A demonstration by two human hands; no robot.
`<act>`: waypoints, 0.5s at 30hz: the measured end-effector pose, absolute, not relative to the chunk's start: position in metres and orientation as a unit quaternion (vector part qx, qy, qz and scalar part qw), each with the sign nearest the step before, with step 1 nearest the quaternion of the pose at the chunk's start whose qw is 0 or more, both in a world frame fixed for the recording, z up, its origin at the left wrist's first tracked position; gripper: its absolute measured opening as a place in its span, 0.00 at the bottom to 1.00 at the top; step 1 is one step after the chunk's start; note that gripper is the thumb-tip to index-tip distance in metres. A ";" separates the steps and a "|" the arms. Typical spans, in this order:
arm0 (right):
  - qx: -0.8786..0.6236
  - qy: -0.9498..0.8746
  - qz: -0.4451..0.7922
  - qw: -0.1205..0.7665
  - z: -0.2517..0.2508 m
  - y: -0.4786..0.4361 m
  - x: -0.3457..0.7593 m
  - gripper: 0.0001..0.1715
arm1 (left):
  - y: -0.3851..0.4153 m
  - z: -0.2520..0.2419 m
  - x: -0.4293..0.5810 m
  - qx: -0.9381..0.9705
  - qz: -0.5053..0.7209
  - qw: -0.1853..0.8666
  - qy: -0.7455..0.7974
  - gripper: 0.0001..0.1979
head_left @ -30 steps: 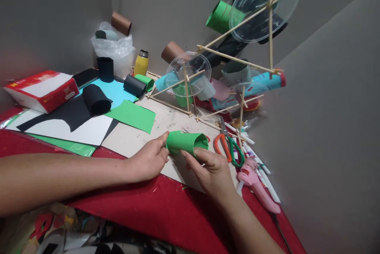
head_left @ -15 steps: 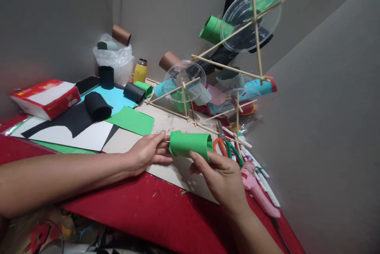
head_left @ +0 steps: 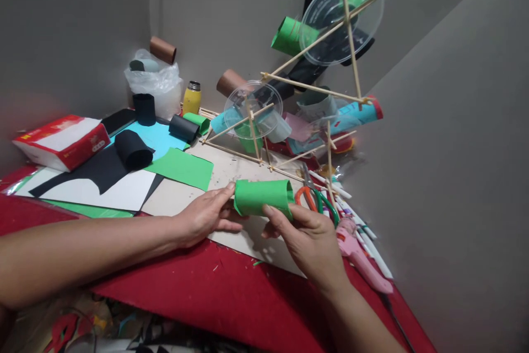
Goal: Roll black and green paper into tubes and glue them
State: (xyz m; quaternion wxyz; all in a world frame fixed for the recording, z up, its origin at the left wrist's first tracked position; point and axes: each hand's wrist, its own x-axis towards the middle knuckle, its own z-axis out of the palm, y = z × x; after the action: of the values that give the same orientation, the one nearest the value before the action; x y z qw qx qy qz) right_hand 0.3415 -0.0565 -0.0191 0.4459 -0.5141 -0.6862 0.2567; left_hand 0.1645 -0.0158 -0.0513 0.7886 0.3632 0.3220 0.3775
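A green paper tube (head_left: 263, 197) is held level in front of me, above the beige board (head_left: 248, 237). At its right end, my right hand (head_left: 308, 237) grips it with the thumb on the near side and fingers behind. My left hand (head_left: 210, 210) has its thumb and a finger at the tube's left end, while the other fingers extend below; part of its grip is hidden. Just beyond my right hand lie orange- and green-handled scissors (head_left: 314, 199) and a pink glue gun (head_left: 363, 262).
Behind stands a stick frame (head_left: 297, 88) with clear plastic discs and coloured tubes. To the left are green paper (head_left: 182, 168), a black tube (head_left: 134, 150), a red-and-white tissue pack (head_left: 61, 141) and a yellow bottle (head_left: 192, 99). White markers (head_left: 380, 256) lie right, near the wall.
The camera view has shifted slightly. My left thumb has moved onto the tube's left end; my right hand keeps its hold on the other end.
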 end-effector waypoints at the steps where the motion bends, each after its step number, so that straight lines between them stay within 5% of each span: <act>1: -0.512 -0.697 0.248 0.437 -0.019 -0.056 0.343 0.22 | -0.015 -0.051 0.163 0.370 0.379 0.785 0.320 0.24; 4: -0.496 -0.736 0.198 0.416 -0.018 -0.054 0.349 0.21 | -0.013 -0.047 0.160 0.408 0.377 0.767 0.321 0.26; 9: -0.493 -0.766 0.161 0.379 -0.018 -0.050 0.356 0.16 | -0.017 -0.042 0.159 0.508 0.316 0.753 0.275 0.45; 15: -0.454 -0.796 0.195 0.348 -0.010 -0.050 0.366 0.15 | -0.015 -0.043 0.158 0.636 0.285 0.664 0.270 0.38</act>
State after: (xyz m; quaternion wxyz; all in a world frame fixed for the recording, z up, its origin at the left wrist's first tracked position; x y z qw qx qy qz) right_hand 0.3658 -0.0503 -0.0097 0.3483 -0.4544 -0.7964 0.1949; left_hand 0.1578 -0.0152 -0.0429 0.6639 0.6364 0.2699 0.2853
